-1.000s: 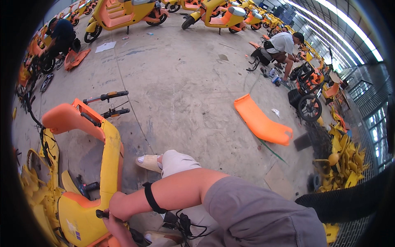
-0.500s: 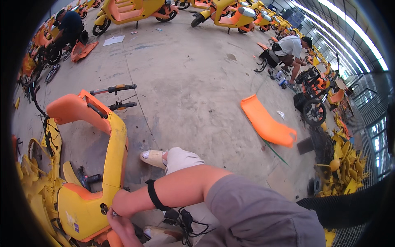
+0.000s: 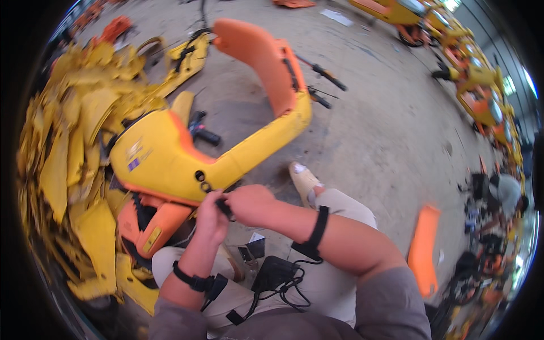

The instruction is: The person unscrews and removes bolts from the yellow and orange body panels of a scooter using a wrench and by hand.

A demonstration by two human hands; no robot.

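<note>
A yellow-and-orange scooter body shell (image 3: 164, 153) lies on its side in front of me, with an orange curved front panel (image 3: 246, 48) at its far end. My left hand (image 3: 211, 218) and my right hand (image 3: 249, 204) meet at its near lower edge, beside a round dark hole with metal rings (image 3: 202, 180). Both sets of fingers are closed around a small dark part (image 3: 225, 209), mostly covered by the hands and too blurred to name. Beyond the shell's near arm, a black-handled power tool (image 3: 205, 134) lies on the floor.
Yellow plastic panels (image 3: 71, 147) are heaped at the left. An orange panel (image 3: 423, 249) lies on the concrete floor at the right. A black device with cables (image 3: 277, 275) rests at my lap. Parked scooters (image 3: 481, 96) and a crouching person (image 3: 504, 192) are farther right.
My view has swung left and down, so the shell appears farther right and the heap shows fully. Both hands remain at the shell's lower edge, now in fuller view.
</note>
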